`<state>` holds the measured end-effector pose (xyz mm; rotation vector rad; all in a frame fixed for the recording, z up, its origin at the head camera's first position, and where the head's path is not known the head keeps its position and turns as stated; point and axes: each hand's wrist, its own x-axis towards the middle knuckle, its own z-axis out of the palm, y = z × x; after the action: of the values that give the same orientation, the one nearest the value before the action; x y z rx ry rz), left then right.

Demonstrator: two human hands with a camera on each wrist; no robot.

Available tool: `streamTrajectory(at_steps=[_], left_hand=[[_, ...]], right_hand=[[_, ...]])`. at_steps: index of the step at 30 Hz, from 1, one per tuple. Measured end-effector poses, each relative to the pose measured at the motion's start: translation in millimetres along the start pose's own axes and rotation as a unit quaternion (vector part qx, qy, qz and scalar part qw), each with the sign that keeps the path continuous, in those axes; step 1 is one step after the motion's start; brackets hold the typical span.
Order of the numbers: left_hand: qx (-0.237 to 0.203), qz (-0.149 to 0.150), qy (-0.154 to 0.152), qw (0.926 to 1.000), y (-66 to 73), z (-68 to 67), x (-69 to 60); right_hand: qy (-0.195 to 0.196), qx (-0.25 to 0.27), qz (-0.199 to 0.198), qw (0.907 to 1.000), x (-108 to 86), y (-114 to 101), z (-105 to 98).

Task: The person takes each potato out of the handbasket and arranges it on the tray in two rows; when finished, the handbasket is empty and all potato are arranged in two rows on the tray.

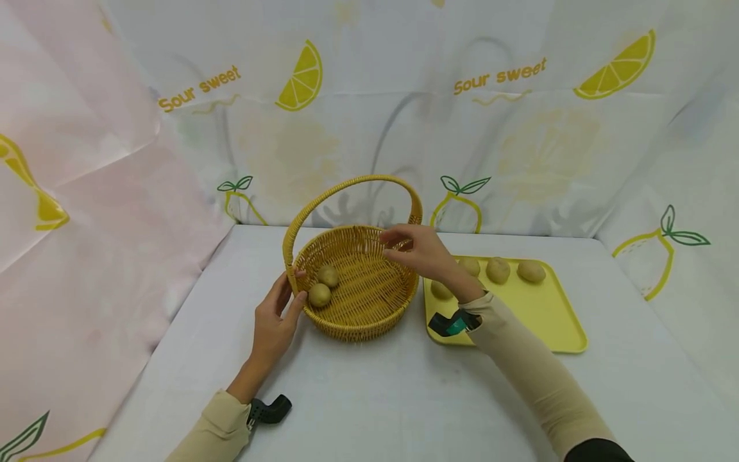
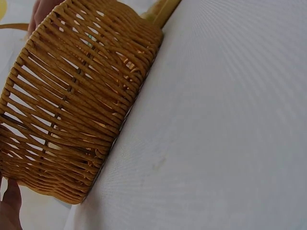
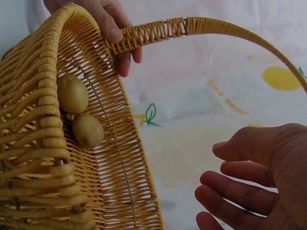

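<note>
Here's the wicker basket (image 1: 369, 289), upright on the white table (image 1: 358, 398) right in front of me, and inside it two potatoes (image 1: 324, 286) sit just beside each other, low against the left wall! Its arched handle (image 1: 369, 178) sweeps up over the top from one side to the other.

And look at my left hand (image 1: 276, 327): I've got the basket firmly at its left edge, thumb on one side of the handle's foot, fingers round the other. That's a proper grip!

Over to my right hand (image 1: 424, 253), up above the basket's right side, near the handle's other foot. The fingers are loosely bent, the thumb is well apart from them, and there's nothing between them; the right wrist view shows daylight between hand and wicker.

Out to the right lies the yellow tray (image 1: 548, 314), near the basket, and what a line-up: three potatoes (image 1: 498, 270) along its far edge, plus another potato (image 1: 441, 290) at its left side, partly tucked behind my forearm. My beige right sleeve (image 1: 531, 372) reaches across the tray, a black device (image 1: 444, 324) strapped at that wrist, and its twin (image 1: 271, 409) rides on my left.

Behind it all, the pale backdrop (image 1: 369, 128) shows lemon slices and "Sour sweet" lettering!
</note>
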<state>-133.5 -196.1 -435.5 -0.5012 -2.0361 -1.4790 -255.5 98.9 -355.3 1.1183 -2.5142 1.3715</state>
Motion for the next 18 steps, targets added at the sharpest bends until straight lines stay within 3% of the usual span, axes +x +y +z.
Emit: streamTrajectory(at_steps=[10, 12, 18], left_hand=[[0.015, 0.002, 0.006, 0.9999, -32.4, 0.9, -4.3], [0.014, 0.002, 0.006, 0.9999, -30.0, 1.1, -4.1], [0.008, 0.0, 0.003, 1.0, -2.9, 1.0, 0.0]], right_hand=[[-0.039, 0.022, -0.007, 0.999, 22.6, -1.5, 16.4], [-0.05, 0.021, -0.006, 0.9985, 26.7, -0.9, 19.6], [-0.07, 0.024, 0.003, 0.9972, 38.4, -0.9, 28.1]])
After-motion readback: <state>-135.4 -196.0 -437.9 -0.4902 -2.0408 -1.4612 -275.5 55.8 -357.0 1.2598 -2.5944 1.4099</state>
